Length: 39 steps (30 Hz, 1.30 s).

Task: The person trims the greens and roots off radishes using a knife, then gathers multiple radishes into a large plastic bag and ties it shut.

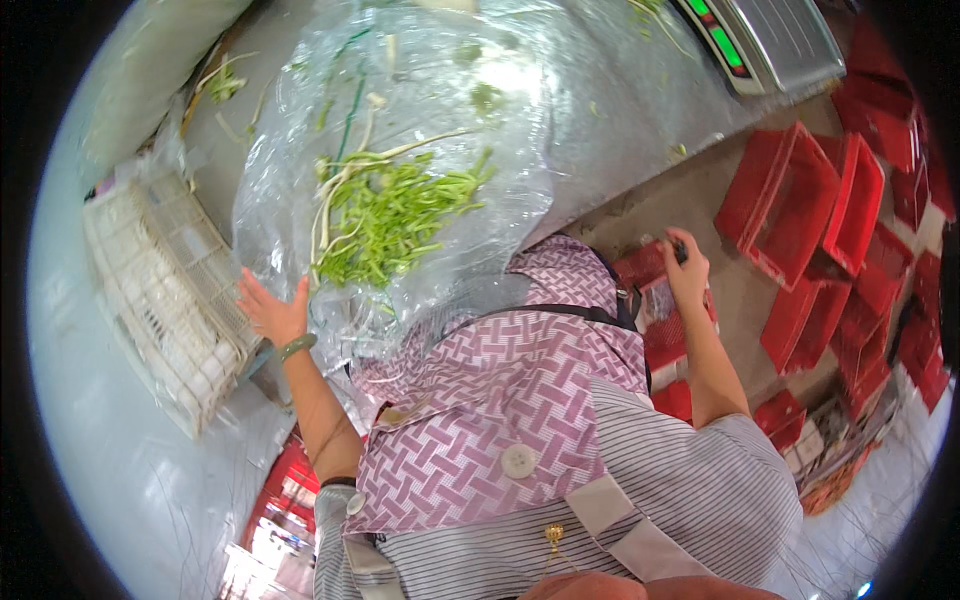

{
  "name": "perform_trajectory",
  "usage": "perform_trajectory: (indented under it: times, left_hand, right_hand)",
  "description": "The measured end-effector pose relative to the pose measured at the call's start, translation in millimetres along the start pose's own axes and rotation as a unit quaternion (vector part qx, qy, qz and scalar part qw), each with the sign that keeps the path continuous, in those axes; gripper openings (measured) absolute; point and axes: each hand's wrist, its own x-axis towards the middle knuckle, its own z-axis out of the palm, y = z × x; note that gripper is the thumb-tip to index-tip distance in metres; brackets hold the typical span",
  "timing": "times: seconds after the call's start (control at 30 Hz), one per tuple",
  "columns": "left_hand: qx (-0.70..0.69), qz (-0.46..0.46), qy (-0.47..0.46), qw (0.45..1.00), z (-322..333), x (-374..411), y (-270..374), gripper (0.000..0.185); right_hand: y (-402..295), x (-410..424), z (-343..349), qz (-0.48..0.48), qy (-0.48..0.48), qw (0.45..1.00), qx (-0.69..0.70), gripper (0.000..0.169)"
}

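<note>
A heap of cut green leafy stems [405,214] with pale, root-like strands lies on a clear plastic sheet [517,172] over the work surface. Just left of the heap, at the sheet's edge, my left hand [276,309] is spread with its fingers apart and holds nothing; a green bangle [298,346] circles its wrist. Out to the right, off the table's edge, my right hand [686,266] is closed around a small dark object [680,252] whose kind I cannot tell.
A white plastic basket [169,292] stands at the left. At the top right sits a scale [784,45] with a lit green display. Stacked red plastic crates [791,202] are on the floor at the right. Plant scraps [225,82] lie at the upper left.
</note>
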Motion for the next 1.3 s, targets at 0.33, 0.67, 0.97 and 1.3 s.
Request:
perform_trajectory:
  times: [0.33,0.67,0.97,1.3]
  left_hand:
    - [-0.453,-0.225,-0.197,0.84,101.6,-100.6,-25.8,0.107]
    - [-0.276,-0.162,-0.165,0.933,65.8,-128.5,73.6,0.106]
    - [-0.286,-0.197,-0.23,0.909,50.6,-128.2,79.7,0.1]
    - [-0.259,-0.247,0.006,0.934,60.8,-143.5,98.7,0.058]
  right_hand:
    - [-224.7,174.8,80.1,-0.271,-0.09,0.957,-0.045,0.086]
    - [-305.7,167.6,177.6,-0.396,-0.154,0.889,-0.168,0.09]
    - [-305.4,136.3,215.8,-0.419,-0.24,0.85,-0.21,0.062]
    - [-324.5,82.4,259.5,-0.527,-0.311,0.767,-0.194,0.061]
